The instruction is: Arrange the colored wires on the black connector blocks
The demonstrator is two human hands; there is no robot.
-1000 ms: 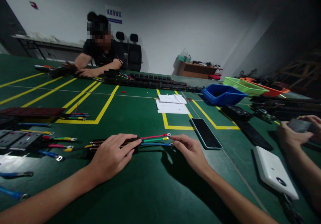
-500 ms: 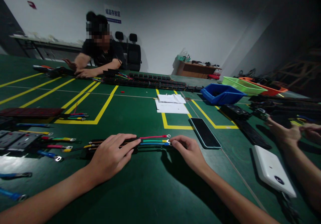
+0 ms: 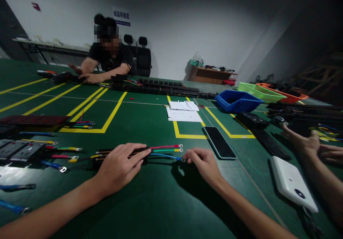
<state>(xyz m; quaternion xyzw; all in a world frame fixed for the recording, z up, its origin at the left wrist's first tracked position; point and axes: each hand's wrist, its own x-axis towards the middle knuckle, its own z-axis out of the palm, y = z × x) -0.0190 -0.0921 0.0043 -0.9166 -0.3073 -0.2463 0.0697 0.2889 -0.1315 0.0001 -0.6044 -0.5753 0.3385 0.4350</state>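
Left hand's (image 3: pixel 118 165) fingers clasp black oblong module (image 3: pixel 97 164); right hand's (image 3: pixel 205 164) seemingly pinch slim blue wire (image 3: pixel 164 155), 3 o'clock. Anchor module, tug gently.

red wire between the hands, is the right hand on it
No, the right hand is at the blue wire's end, apart from the red wire.

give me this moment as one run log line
left hand: on black unit; right hand: fingers at tip of blue wire; red wire, green wire: ends free; phone: beyond right hand
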